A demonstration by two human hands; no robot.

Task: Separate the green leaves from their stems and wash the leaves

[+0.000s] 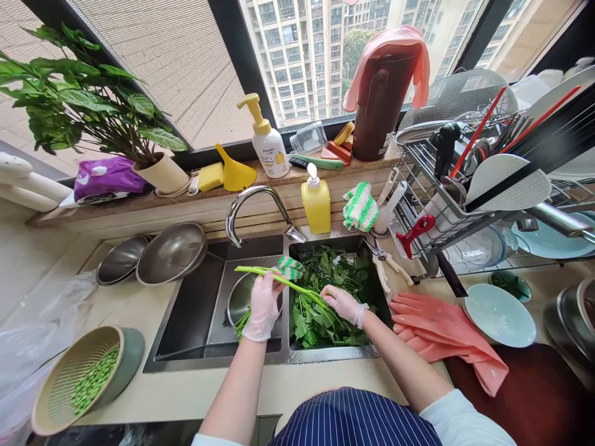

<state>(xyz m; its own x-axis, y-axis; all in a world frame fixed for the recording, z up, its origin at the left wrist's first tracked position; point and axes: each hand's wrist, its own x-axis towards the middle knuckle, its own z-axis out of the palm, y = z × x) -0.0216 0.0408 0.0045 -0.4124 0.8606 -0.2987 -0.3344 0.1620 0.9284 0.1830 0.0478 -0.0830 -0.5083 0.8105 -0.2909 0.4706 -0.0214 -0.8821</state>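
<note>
So the left hand (261, 310) has thumb and fingers clamped on a long green stem (297, 285), a bit in from its left end. The right hand (344, 303) has its fingertips closed on the same stem farther down. Both are in clear plastic gloves. The stem slants across the divider (285, 347), left end over the left basin (186, 316), lower end over the leafy greens (334, 260) that fill much of the right basin (325, 355).

Tightest spot is behind the left fingers: a green-and-white cloth (290, 267) sits right there, with the faucet (251, 198) beyond the stem's left end. A metal bowl (238, 296) is partly hidden by the left hand, but there's decent room farther left in that basin. On the right it's snug: scissors (381, 266) near the basin's edge, pink gloves (432, 322) just beside the right forearm.
</note>
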